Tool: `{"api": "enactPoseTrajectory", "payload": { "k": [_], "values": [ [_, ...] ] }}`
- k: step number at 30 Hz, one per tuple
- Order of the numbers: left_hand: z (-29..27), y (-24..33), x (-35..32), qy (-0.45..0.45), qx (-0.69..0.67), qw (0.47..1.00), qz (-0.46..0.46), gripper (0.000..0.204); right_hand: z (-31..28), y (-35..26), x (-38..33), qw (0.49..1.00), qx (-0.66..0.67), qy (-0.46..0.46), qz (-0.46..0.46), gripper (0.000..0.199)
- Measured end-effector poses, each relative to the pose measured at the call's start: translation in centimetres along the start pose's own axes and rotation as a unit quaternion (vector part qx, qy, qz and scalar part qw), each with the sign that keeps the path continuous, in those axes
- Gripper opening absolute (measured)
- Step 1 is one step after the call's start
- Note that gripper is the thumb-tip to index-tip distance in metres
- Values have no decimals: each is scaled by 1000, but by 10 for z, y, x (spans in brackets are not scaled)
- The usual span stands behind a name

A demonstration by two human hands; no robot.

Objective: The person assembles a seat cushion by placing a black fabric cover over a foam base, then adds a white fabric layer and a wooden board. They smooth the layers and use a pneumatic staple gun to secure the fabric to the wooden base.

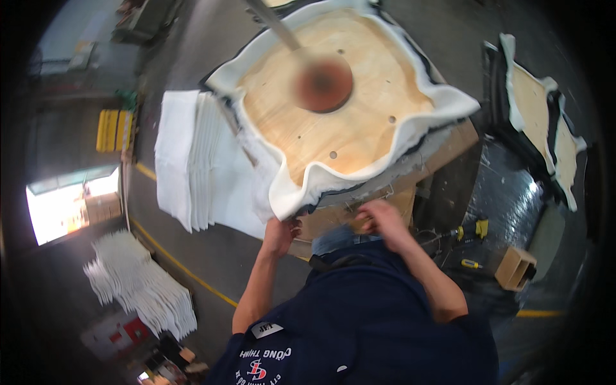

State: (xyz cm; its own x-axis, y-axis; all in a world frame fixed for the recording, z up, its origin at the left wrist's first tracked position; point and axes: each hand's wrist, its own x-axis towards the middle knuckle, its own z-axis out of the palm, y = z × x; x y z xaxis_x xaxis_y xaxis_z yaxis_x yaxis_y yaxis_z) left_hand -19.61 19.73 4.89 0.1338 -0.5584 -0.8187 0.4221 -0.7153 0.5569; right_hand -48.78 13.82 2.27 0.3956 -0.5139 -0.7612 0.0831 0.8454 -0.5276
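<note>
Dark shirt (385, 308) nearest; padded wood board (366, 125), roughly square, lies just ahead of both hands. Left hand (280, 236) nearer, curled at its near-left corner; right hand (385, 221) half-curled near the front edge, can't tell if either grips.

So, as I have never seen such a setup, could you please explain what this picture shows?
There is no robot here, just a person's bare hands, seen by a camera worn on that person's head, looking down. Ahead is a wooden board edged with white padding, with a red-brown disc on a rod over its middle. The left hand is at the padding's near corner; the right hand is farther right, near the board's edge. Whether either holds anything is hard to tell. White sheets lie to the left.
</note>
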Motion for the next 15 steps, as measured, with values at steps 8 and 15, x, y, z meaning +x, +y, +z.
{"api": "enactPoseTrajectory", "payload": {
  "k": [8,15],
  "values": [
    [49,-65,16,-23,-3,999,26,26,53,4,13,983,-55,-118,133,41],
    [81,-66,13,-57,114,992,22,33,13,-10,-9,987,17,-62,145,51]
  ]
}}
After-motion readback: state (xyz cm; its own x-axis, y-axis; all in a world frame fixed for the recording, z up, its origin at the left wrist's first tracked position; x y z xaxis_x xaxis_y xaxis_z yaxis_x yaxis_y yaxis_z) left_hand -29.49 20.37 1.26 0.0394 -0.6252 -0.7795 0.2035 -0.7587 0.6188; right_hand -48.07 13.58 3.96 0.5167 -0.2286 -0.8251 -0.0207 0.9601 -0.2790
